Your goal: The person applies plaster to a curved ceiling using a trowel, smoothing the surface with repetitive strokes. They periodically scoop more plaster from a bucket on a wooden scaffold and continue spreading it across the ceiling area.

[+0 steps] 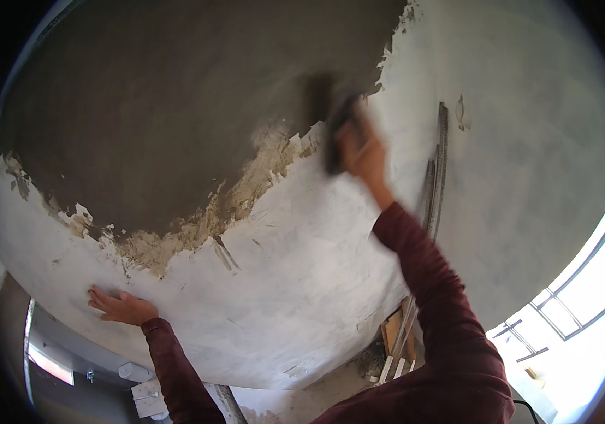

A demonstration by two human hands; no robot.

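Note:
My right hand (367, 157) is raised against the wall and grips a dark, flat plastering trowel (337, 134). Both are smeared by motion, so the exact form of the trowel is hard to make out. It lies at the ragged right edge of a dark grey coat of plaster (154, 106) that covers the upper wall. Below and to the right, the wall surface (295, 261) is whitish, with rough brownish smears along the border. Low on the left, my left hand (126, 309) rests on the whitish wall with its fingers spread, holding nothing.
Long metal bars (438, 162) lean in the corner to the right of my right arm, with a wooden board (393, 336) near their foot. A bright barred window (571, 304) is at the far right. White fixtures (148, 399) and a pole (230, 403) show at the lower left.

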